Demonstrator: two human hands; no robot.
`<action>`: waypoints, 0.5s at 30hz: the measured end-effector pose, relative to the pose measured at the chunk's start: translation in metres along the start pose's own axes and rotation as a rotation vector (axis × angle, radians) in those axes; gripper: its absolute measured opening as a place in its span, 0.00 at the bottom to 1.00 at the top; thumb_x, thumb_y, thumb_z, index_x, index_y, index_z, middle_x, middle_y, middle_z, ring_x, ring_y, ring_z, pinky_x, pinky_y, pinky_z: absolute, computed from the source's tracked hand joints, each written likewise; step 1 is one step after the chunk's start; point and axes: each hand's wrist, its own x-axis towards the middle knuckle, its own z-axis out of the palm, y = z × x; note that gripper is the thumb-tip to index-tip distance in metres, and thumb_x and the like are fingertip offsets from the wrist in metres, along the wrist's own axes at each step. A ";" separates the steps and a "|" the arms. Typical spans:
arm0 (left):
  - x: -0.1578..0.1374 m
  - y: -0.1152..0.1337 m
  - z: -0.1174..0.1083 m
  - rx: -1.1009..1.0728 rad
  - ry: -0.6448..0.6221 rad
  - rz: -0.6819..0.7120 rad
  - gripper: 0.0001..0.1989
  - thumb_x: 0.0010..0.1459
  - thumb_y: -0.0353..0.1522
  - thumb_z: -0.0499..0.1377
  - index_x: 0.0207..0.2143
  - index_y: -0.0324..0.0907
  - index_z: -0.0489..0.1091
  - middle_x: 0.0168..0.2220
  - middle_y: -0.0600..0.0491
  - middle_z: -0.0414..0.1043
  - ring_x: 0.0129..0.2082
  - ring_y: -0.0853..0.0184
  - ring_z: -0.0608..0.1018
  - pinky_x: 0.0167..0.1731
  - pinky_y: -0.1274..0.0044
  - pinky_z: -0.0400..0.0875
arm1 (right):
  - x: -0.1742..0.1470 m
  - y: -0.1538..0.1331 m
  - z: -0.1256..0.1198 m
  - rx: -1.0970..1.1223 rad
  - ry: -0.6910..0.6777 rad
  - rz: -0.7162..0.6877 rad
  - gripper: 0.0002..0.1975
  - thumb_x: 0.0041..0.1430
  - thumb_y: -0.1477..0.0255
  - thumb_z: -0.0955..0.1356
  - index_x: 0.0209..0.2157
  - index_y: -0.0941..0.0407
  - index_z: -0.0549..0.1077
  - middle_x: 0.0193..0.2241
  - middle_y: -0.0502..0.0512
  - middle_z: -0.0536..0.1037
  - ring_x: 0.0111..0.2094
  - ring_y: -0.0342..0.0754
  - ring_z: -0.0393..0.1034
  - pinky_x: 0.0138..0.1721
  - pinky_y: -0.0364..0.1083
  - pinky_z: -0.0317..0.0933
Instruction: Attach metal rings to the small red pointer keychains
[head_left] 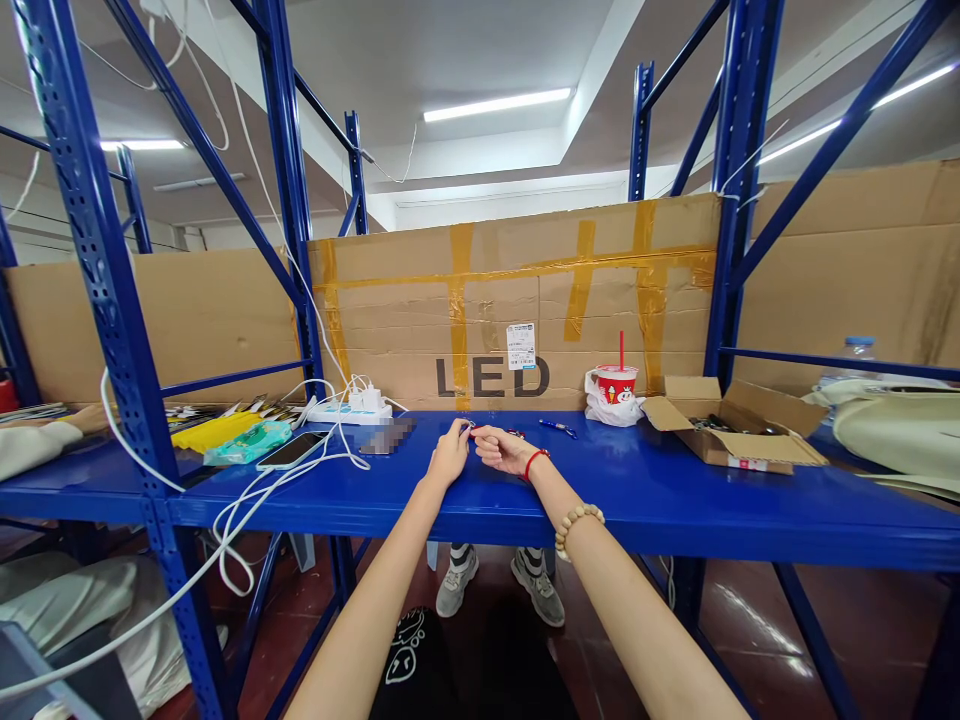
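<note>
My left hand (450, 452) and my right hand (504, 450) meet over the blue shelf top (405, 485), near its middle. Both are closed, fingertips pinched together almost touching. Between them shows a tiny shiny bit with dark red, too small to name. The right wrist wears a red cord (534, 462) and a bead bracelet (577, 525). Just behind the right hand lies a small reddish and blue thing, mostly hidden. Farther right is a slim blue pen-like object (559, 428), touched by neither hand.
At right stand a lidded red cup (618, 385) with a straw and an open cardboard box (750, 450) holding dark small parts. At left are a power strip (352, 408), a phone (292, 450), loose white cables and a yellow packet (214, 430). Cardboard (390, 330) walls the back.
</note>
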 end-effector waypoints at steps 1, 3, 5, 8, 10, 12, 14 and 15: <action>0.000 0.000 0.000 0.004 0.001 0.004 0.13 0.62 0.35 0.42 0.45 0.42 0.60 0.30 0.53 0.67 0.32 0.69 0.69 0.33 0.79 0.59 | 0.001 0.000 -0.001 0.010 0.006 -0.007 0.21 0.51 0.72 0.67 0.13 0.62 0.52 0.10 0.47 0.52 0.13 0.34 0.44 0.13 0.36 0.40; 0.000 -0.001 0.000 0.011 0.001 0.014 0.14 0.61 0.35 0.42 0.45 0.42 0.60 0.33 0.52 0.68 0.33 0.68 0.70 0.33 0.78 0.60 | 0.004 0.001 -0.004 0.027 0.020 -0.023 0.16 0.49 0.70 0.68 0.18 0.63 0.60 0.15 0.47 0.60 0.14 0.33 0.47 0.14 0.35 0.43; 0.000 -0.003 0.000 0.016 0.001 0.029 0.14 0.60 0.33 0.42 0.45 0.42 0.60 0.34 0.52 0.68 0.34 0.67 0.70 0.32 0.78 0.60 | 0.006 0.002 -0.007 0.027 0.033 -0.032 0.11 0.48 0.69 0.69 0.26 0.64 0.67 0.22 0.49 0.67 0.16 0.31 0.49 0.15 0.34 0.45; 0.001 -0.007 0.001 0.012 0.004 0.054 0.15 0.58 0.29 0.42 0.47 0.41 0.59 0.38 0.51 0.69 0.36 0.66 0.71 0.34 0.77 0.61 | 0.009 0.004 -0.011 -0.008 0.044 -0.028 0.11 0.46 0.73 0.70 0.32 0.63 0.70 0.30 0.52 0.70 0.18 0.31 0.52 0.16 0.33 0.50; 0.002 -0.010 0.001 0.008 0.007 0.061 0.16 0.56 0.28 0.43 0.47 0.42 0.59 0.40 0.52 0.68 0.38 0.65 0.70 0.35 0.76 0.61 | 0.010 0.005 -0.012 -0.041 0.040 -0.026 0.12 0.44 0.74 0.71 0.32 0.64 0.71 0.32 0.54 0.71 0.19 0.31 0.53 0.17 0.33 0.52; 0.002 -0.010 0.002 0.004 0.006 0.058 0.17 0.55 0.27 0.43 0.47 0.42 0.59 0.41 0.52 0.68 0.39 0.65 0.70 0.35 0.76 0.61 | 0.009 0.006 -0.011 -0.069 0.029 -0.028 0.13 0.42 0.74 0.72 0.31 0.64 0.72 0.33 0.54 0.71 0.19 0.31 0.54 0.17 0.33 0.52; 0.002 -0.010 0.002 -0.001 0.003 0.050 0.17 0.54 0.27 0.44 0.47 0.42 0.59 0.40 0.52 0.69 0.38 0.65 0.71 0.34 0.76 0.61 | 0.008 0.006 -0.010 -0.092 0.021 -0.031 0.13 0.41 0.73 0.73 0.30 0.64 0.72 0.34 0.54 0.71 0.19 0.30 0.54 0.17 0.33 0.52; 0.002 -0.010 0.002 -0.004 0.001 0.047 0.17 0.53 0.27 0.44 0.46 0.42 0.60 0.39 0.52 0.69 0.37 0.65 0.71 0.33 0.77 0.61 | 0.008 0.006 -0.009 -0.101 0.019 -0.031 0.12 0.41 0.73 0.73 0.30 0.64 0.73 0.34 0.54 0.71 0.20 0.30 0.54 0.17 0.33 0.53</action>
